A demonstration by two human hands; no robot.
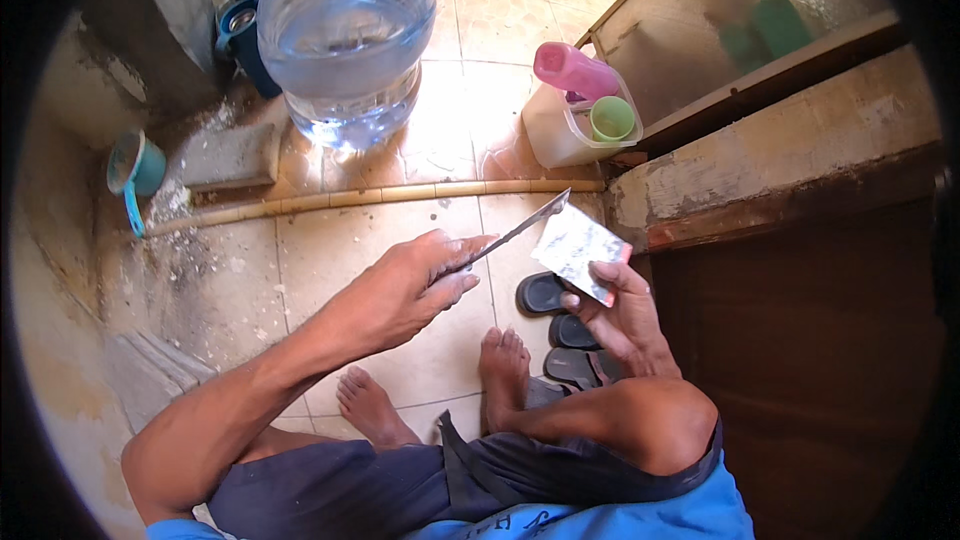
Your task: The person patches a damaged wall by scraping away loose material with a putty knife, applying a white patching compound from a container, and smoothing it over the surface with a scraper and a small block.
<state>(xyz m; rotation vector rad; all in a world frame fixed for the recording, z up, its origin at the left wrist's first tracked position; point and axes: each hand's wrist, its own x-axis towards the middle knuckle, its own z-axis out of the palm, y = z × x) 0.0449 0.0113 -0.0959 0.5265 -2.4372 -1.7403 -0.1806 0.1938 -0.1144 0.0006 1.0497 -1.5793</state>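
My left hand (405,290) is closed on a thin, dark scraper (528,224) seen nearly edge-on, with my forefinger stretched along it. The scraper's tip points up and to the right, and it looks close to the top of a putty spreader (577,248); whether they touch I cannot tell. That spreader is a flat plate smeared with white paste, with a reddish edge on its right. Between thumb and fingers, my right hand (635,320) grips its lower right corner. Both tools are held above the tiled floor (390,230), in front of my bare feet.
Ahead stands a large clear water bottle (350,50), beyond a low tile ledge (400,192). To its right, a plastic tub (550,130) holds a pink container and a green cup. A blue dipper (138,165) is at left. Dark sandals (570,332) lie below my right hand.
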